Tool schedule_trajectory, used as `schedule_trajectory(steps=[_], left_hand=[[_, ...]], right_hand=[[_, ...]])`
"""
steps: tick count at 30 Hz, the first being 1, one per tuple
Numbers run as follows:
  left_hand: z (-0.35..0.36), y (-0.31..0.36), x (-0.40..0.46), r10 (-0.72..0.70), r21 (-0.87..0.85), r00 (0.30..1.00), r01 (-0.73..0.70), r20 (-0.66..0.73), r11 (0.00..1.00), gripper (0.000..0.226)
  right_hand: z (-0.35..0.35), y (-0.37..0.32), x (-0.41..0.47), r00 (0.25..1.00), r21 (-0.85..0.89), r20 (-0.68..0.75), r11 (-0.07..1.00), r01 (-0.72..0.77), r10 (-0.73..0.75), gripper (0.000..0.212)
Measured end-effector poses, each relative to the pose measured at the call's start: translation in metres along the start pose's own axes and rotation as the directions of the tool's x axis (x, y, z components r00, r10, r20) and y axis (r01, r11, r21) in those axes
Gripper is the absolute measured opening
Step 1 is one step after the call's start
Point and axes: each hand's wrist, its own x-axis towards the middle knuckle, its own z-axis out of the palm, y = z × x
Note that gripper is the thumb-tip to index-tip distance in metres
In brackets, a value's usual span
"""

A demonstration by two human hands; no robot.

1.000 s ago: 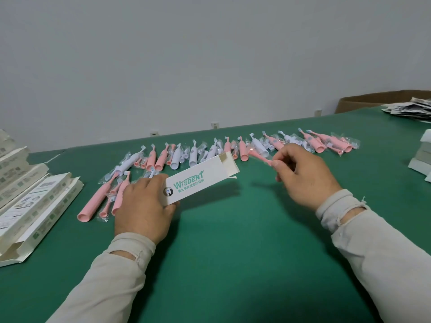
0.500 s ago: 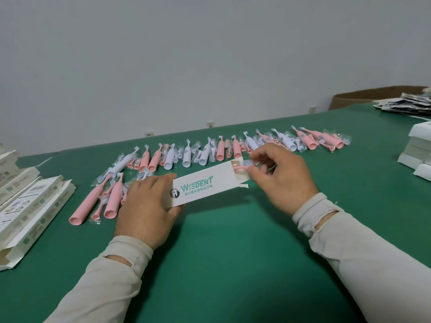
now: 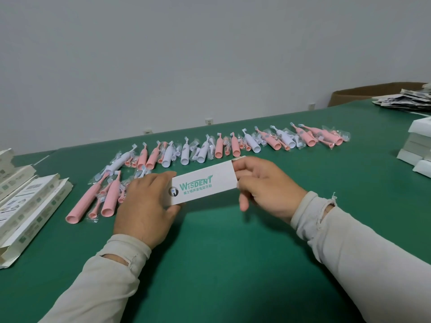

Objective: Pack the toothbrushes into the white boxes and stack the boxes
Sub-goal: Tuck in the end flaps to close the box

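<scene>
My left hand (image 3: 145, 206) and right hand (image 3: 265, 187) clamp the white box (image 3: 205, 183) ends; open green table (image 3: 221, 264) lies before me

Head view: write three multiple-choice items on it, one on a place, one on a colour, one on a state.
1. Where do the flat printed cartons lie?
A. far left on the table
B. under the held box
C. behind the toothbrush row

2. What colour is the table?
A. grey
B. green
C. brown

3. How is the white box held?
A. by neither hand
B. by one hand
C. by both hands, one at each end

Answers: 1 A, they sit at the left edge. 2 B, the surface is green. 3 C, the left hand and right hand grip opposite ends.
</scene>
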Motion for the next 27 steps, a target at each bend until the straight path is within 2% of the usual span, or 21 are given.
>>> schedule_trajectory(steps=[2, 4, 5, 7, 9, 10, 14, 16, 18, 20, 22, 23, 25, 27], left_hand=[[0.001, 0.000, -0.001, 0.023, -0.008, 1.000, -0.023, 0.016, 1.000, 0.062], [0.002, -0.001, -0.001, 0.017, -0.015, 0.999, -0.016, 0.036, 1.000, 0.062], [0.002, -0.001, -0.001, 0.006, -0.024, 0.999, -0.005, 0.044, 1.000, 0.061], [0.001, -0.003, -0.001, -0.013, -0.045, 0.999, 0.015, 0.048, 0.999, 0.059], [0.000, -0.004, 0.000, -0.032, -0.062, 0.999, 0.034, 0.039, 0.998, 0.057], [-0.001, -0.005, 0.000, -0.043, -0.068, 0.999, 0.045, 0.033, 0.997, 0.056], [-0.001, -0.005, 0.000, -0.057, -0.047, 0.997, 0.059, 0.050, 0.997, 0.058], [-0.001, -0.005, 0.000, -0.056, -0.040, 0.997, 0.059, 0.061, 0.997, 0.058], [-0.001, -0.005, 0.001, -0.063, -0.065, 0.996, 0.067, 0.057, 0.996, 0.057], [-0.001, -0.005, 0.001, -0.069, -0.086, 0.996, 0.074, 0.060, 0.994, 0.056], [-0.001, -0.005, 0.001, -0.066, -0.096, 0.996, 0.072, 0.061, 0.993, 0.056], [-0.001, -0.005, 0.000, -0.062, -0.103, 0.996, 0.069, 0.062, 0.992, 0.055], [-0.001, -0.004, 0.000, -0.051, -0.109, 0.997, 0.058, 0.064, 0.992, 0.054], [-0.001, -0.004, 0.000, -0.045, -0.102, 0.996, 0.052, 0.073, 0.993, 0.054]], right_hand=[[-0.002, 0.000, -0.003, 0.980, 0.116, 0.179, 0.987, -0.112, 0.090, 0.032], [-0.006, 0.000, -0.005, 0.965, 0.075, 0.246, 0.990, -0.116, 0.094, 0.037], [-0.007, -0.002, -0.006, 0.974, 0.037, 0.216, 0.996, -0.083, 0.074, 0.037], [-0.010, -0.005, -0.005, 0.998, -0.019, 0.056, 1.000, 0.002, -0.001, 0.034], [-0.014, -0.005, -0.004, 0.991, -0.137, -0.100, 0.988, 0.072, -0.086, 0.025], [-0.016, -0.005, -0.004, 0.985, -0.211, -0.123, 0.973, 0.091, -0.119, 0.023], [-0.015, -0.001, -0.006, 0.989, -0.303, 0.012, 0.942, 0.142, -0.145, 0.047], [-0.014, 0.000, -0.006, 0.987, -0.341, 0.036, 0.926, 0.162, -0.159, 0.046], [-0.018, 0.001, -0.005, 0.982, -0.412, -0.009, 0.895, 0.170, -0.191, 0.041], [-0.025, 0.001, -0.004, 0.971, -0.551, -0.056, 0.818, 0.164, -0.232, 0.043], [-0.032, -0.001, -0.005, 0.965, -0.700, -0.030, 0.695, 0.166, -0.260, 0.067], [-0.034, -0.001, -0.004, 0.967, -0.726, -0.010, 0.667, 0.167, -0.253, 0.075], [-0.035, 0.001, -0.004, 0.971, -0.684, 0.013, 0.706, 0.184, -0.240, 0.076], [-0.035, 0.003, -0.005, 0.968, -0.600, 0.011, 0.773, 0.206, -0.249, 0.065]])
